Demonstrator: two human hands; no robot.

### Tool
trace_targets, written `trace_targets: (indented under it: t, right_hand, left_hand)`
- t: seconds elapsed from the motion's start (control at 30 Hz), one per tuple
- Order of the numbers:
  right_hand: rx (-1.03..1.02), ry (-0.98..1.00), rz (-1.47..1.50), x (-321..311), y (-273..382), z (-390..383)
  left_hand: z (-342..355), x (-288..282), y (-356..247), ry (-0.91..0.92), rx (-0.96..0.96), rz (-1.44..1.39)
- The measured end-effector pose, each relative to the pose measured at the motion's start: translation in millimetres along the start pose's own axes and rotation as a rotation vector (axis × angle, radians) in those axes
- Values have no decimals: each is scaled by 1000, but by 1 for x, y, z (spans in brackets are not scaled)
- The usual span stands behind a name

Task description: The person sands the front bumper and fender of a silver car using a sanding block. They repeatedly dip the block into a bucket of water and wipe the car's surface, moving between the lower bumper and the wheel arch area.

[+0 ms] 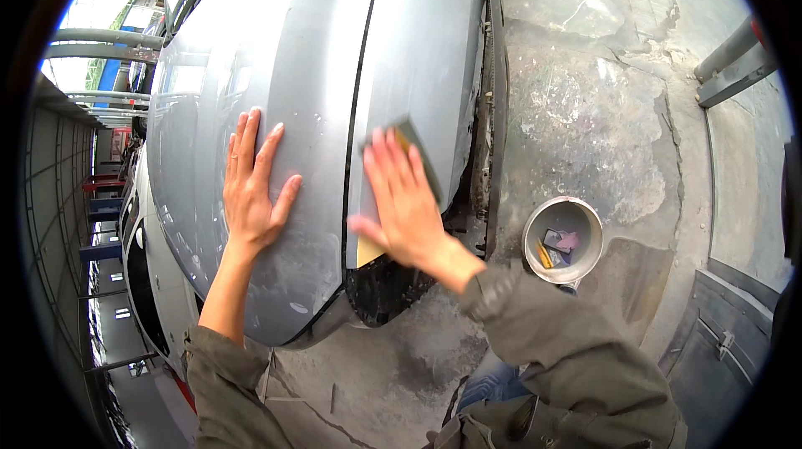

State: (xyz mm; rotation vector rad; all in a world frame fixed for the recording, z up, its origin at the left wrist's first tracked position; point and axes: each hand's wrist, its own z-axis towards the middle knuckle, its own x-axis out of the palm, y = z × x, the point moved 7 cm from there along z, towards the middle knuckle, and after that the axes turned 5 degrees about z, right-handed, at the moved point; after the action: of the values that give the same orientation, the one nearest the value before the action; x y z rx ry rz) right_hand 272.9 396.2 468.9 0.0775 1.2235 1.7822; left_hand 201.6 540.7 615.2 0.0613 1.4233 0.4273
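Grey sheet: a dark sanding sheet [416, 152] with a yellow back lies flat on the silver car panel [418, 48], on the right part near the wheel gap.
Right hand: the right hand [405, 198] lies open and flat on the sheet, fingers spread, pressing it to the metal. It does not curl around it.
Left hand: the left hand [253, 186] is open too, palm flat on the bare panel left of the dark seam [361, 98]. It holds nothing.
Doing it well: I think it works best to keep the palm flat, push evenly, and stay off the seam edge so the sheet does not catch.
Surface: the panel looks dull and scuffed, with pale rubbed patches low down.
Bucket: a white bucket [535, 257] stands on the floor to the right, with small tools inside.
Floor: grey concrete floor [585, 106], cracked and stained.
Room: metal frames stand far left, a grey wall at the right.
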Motion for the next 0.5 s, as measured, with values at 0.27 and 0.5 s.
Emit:
trace_targets:
  t: [0.27,0.5]
  right_hand:
    - [41,-88,-29,-6,-8,11]
    - [-125,-11,-86,-18,-13,22]
  left_hand:
    - [2,1,-2,-8,-2,-14]
    - [-3,-8,3,-24,-16,9]
